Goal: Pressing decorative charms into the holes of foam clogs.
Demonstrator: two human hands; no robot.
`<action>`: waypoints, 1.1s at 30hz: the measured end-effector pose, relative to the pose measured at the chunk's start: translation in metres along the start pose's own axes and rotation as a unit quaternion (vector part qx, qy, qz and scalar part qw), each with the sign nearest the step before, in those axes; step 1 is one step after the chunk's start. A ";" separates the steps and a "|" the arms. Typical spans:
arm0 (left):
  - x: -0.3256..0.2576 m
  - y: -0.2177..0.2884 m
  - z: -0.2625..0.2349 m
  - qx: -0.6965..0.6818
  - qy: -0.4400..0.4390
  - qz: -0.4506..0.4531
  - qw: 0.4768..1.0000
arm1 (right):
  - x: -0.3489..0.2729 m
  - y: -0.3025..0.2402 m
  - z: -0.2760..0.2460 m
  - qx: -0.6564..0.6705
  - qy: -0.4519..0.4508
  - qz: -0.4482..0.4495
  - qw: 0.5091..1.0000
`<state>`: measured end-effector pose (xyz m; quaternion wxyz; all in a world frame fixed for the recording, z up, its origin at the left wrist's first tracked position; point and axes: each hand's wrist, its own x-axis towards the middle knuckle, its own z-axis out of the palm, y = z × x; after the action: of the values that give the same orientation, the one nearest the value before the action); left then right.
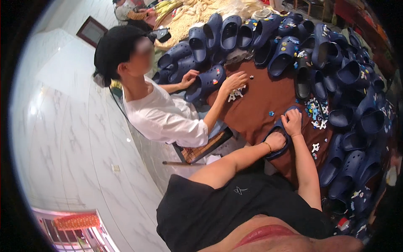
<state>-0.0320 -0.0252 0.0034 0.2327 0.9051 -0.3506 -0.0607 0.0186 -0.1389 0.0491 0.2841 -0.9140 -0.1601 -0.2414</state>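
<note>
On the brown cloth (262, 96) in front of me lies a navy foam clog (282, 126), its toe pointing away. My left hand (276, 142) is closed and sunk into its foot opening, so the fingertips are hidden. Bent fingers of my right hand (292, 122) grip the toe end from above; whether a small charm is under them cannot be seen. Right of that hand is a pile of blue and white shoe charms (314, 110), with a white star-like charm (315, 147) nearer me. A single blue charm (271, 113) lies left of the clog.
At my left a co-worker in a white top (161, 115) handles another navy clog (205, 82) beside white charms (236, 94). Many navy clogs (350, 164) ring the cloth on the far and right sides. Behind them stands a wide basket of pale kernels (195, 19).
</note>
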 end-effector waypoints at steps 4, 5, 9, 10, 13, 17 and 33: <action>0.005 -0.001 0.004 -0.005 -0.011 0.013 1.000 | -0.017 0.013 0.004 -0.021 0.055 0.040 0.997; 0.005 -0.001 0.004 -0.006 -0.007 0.014 1.000 | -0.019 0.014 0.004 -0.007 0.068 0.068 0.995; 0.003 -0.003 0.003 -0.021 -0.004 0.008 1.000 | -0.014 0.023 0.013 -0.034 0.121 0.177 0.976; 0.002 -0.003 0.005 -0.021 -0.008 -0.008 1.000 | -0.008 0.023 0.012 -0.039 0.129 0.181 0.974; 0.000 -0.003 0.008 -0.013 0.029 0.027 0.999 | 0.001 0.023 0.014 -0.087 0.057 0.201 0.974; 0.002 -0.005 0.011 -0.008 0.035 0.022 0.999 | -0.004 0.027 0.018 -0.082 0.020 0.192 0.978; 0.002 -0.001 0.005 0.014 -0.037 0.010 0.999 | 0.005 0.027 0.011 -0.159 0.056 0.099 0.981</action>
<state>-0.0318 -0.0276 -0.0009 0.2076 0.9019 -0.3686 -0.0875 0.0381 -0.1526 0.0320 0.1659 -0.9439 -0.0127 -0.2852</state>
